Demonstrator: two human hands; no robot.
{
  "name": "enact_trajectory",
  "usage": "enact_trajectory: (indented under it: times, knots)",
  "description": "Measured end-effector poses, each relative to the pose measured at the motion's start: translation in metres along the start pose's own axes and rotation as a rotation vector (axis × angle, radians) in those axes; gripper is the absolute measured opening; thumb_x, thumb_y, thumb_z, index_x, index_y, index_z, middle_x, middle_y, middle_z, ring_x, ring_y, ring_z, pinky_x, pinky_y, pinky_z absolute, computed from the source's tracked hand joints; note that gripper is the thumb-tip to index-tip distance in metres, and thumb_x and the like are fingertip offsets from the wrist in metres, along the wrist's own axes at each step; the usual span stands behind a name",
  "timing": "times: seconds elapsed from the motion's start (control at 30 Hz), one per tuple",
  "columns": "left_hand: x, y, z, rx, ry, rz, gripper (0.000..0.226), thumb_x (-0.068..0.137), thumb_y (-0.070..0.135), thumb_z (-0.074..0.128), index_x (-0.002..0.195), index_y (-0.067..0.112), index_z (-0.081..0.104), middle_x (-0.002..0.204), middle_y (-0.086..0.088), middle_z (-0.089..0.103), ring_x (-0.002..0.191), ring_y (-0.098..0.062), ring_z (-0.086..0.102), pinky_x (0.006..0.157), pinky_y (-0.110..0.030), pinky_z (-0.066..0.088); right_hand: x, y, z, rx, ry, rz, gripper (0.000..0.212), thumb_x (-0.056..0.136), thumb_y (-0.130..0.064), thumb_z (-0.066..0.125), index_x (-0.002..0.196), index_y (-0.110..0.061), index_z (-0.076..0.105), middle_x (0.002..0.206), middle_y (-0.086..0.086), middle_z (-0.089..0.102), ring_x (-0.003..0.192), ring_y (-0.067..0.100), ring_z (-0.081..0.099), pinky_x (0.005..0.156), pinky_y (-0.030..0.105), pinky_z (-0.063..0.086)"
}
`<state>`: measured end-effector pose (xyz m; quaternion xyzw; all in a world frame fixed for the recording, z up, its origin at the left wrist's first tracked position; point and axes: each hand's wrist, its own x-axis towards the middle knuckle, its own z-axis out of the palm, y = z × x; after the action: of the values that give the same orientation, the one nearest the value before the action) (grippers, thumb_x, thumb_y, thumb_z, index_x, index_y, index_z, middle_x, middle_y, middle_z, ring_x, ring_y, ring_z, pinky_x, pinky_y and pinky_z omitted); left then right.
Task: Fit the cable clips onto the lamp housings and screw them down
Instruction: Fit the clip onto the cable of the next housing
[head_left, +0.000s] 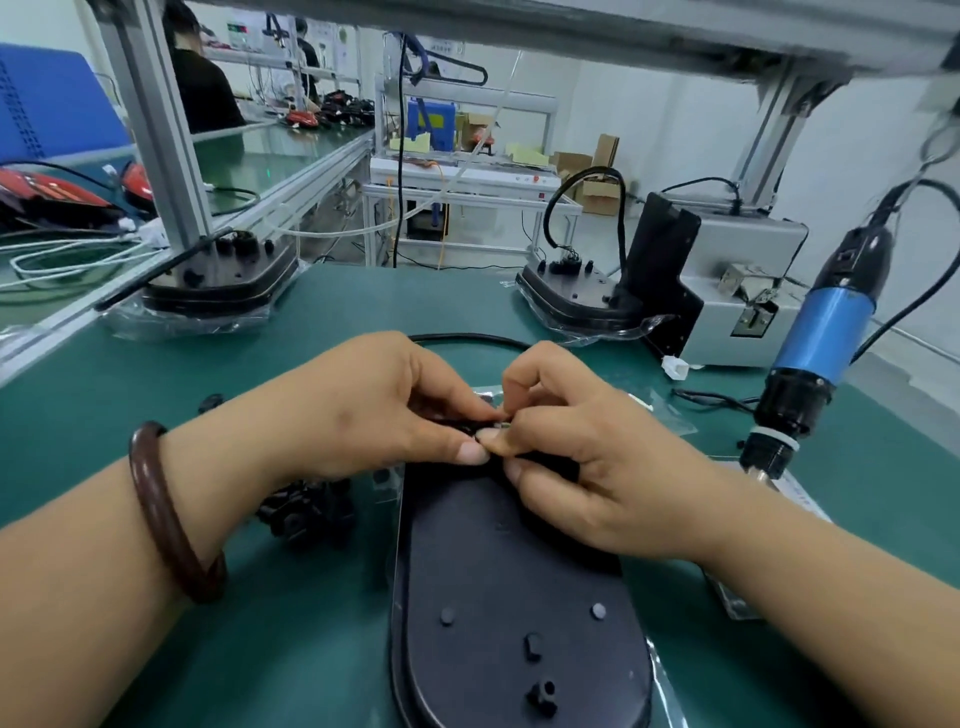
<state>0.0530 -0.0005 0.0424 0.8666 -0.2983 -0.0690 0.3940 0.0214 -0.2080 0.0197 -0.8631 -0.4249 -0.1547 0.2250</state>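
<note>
A black lamp housing (498, 582) lies back-up on the green mat in front of me, wrapped in clear film. Both hands meet over its far end. My left hand (384, 410), with a brown bangle on the wrist, pinches a small black cable clip (467, 427) between thumb and fingers. My right hand (576, 447) pinches the same spot from the right, fingertips touching the left thumb. The clip is mostly hidden by the fingers. A pile of loose black clips (306, 509) sits under my left wrist.
A blue electric screwdriver (815, 353) hangs at the right. Behind it stands a grey screw feeder (727, 291). Two more lamp housings (218, 280) (571, 296) sit at the back of the mat. A black cable (467, 340) curves behind my hands.
</note>
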Motion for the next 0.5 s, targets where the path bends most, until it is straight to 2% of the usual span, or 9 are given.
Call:
enact_trajectory:
  times: [0.1,0.27,0.43,0.5]
  knots:
    - [-0.001,0.000,0.000,-0.016,0.018,-0.003,0.029,0.067,0.023,0.084,0.092,0.036,0.074,0.084,0.017,0.074,0.083,0.001,0.068,0.079,-0.013,0.051,0.000,0.000,-0.001,-0.005,0.000,0.000,0.008,0.086,-0.008,0.060,0.088,-0.005,0.068,0.103,0.004,0.043,0.074,0.017,0.051,0.067,0.032,0.045]
    - [-0.001,0.002,0.001,-0.027,0.036,0.004,0.024,0.065,0.021,0.084,0.079,0.039,0.075,0.077,0.017,0.073,0.076,0.003,0.068,0.071,-0.008,0.050,-0.001,0.001,0.000,0.000,0.009,0.010,0.009,0.087,-0.010,0.060,0.089,-0.005,0.068,0.103,0.003,0.042,0.073,0.018,0.051,0.066,0.035,0.045]
    - [0.001,-0.005,0.003,-0.212,-0.009,-0.059,0.022,0.064,0.015,0.084,0.082,0.027,0.077,0.079,0.004,0.075,0.073,-0.002,0.066,0.072,-0.012,0.051,-0.002,0.002,0.001,0.037,0.040,0.011,0.012,0.086,-0.009,0.060,0.090,-0.005,0.070,0.098,0.004,0.047,0.078,0.019,0.053,0.070,0.036,0.046]
    - [0.003,-0.008,0.003,-0.255,-0.021,-0.072,0.023,0.060,0.020,0.084,0.082,0.026,0.078,0.081,0.002,0.075,0.074,-0.004,0.066,0.074,-0.015,0.052,-0.003,0.003,0.001,0.057,0.074,0.012,0.014,0.085,-0.009,0.060,0.092,-0.005,0.072,0.096,0.005,0.051,0.082,0.019,0.055,0.073,0.034,0.048]
